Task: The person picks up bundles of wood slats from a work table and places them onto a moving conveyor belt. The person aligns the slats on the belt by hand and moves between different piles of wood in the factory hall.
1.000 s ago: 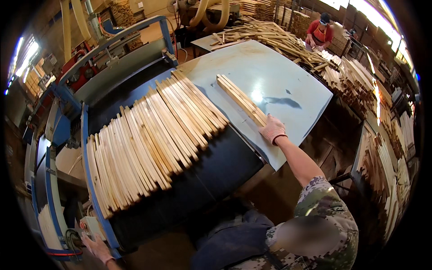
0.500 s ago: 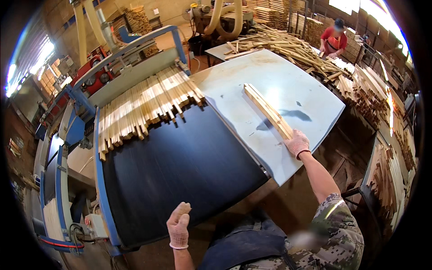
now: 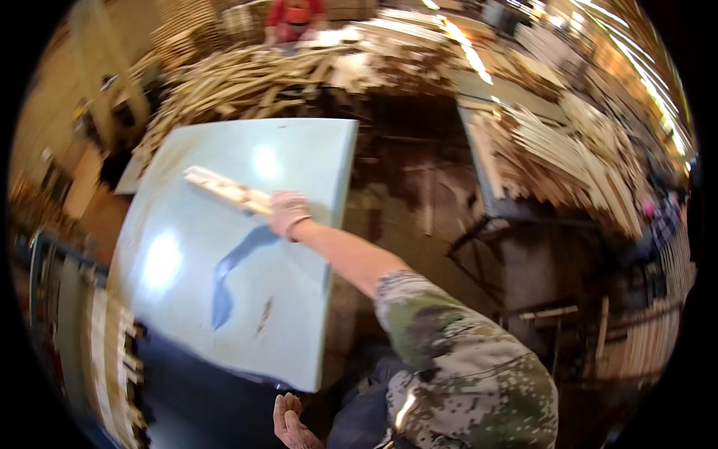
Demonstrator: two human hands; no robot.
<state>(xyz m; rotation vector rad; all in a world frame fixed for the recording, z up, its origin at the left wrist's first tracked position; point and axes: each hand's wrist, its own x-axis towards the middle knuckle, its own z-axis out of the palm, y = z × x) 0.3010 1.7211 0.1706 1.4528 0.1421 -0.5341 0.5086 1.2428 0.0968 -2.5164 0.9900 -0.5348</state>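
Note:
My right hand (image 3: 290, 213), in a pale glove, is closed round the near end of a small bundle of wooden strips (image 3: 223, 187). The strips lie slantwise at the pale blue tabletop (image 3: 292, 307), pointing to the far left. At the lower edge, off the table's near corner, is my left hand (image 3: 292, 423), also gloved; its fingers are stretched out and hold nothing. A black conveyor belt (image 3: 179, 393) runs beside the table at lower left, with a row of wooden strips (image 3: 108, 352) on it.
Beyond the table spreads a loose heap of wooden strips (image 3: 232, 82). A person in red (image 3: 293, 19) stands behind it. To the right, a metal-legged stand (image 3: 486, 179) carries stacked strips (image 3: 546, 157). Another person (image 3: 662, 224) is at the far right, blurred.
My view has swung right, so the table now sits further left and the belt is mostly out of sight. My right hand still grips the strips, their far end now turned further left.

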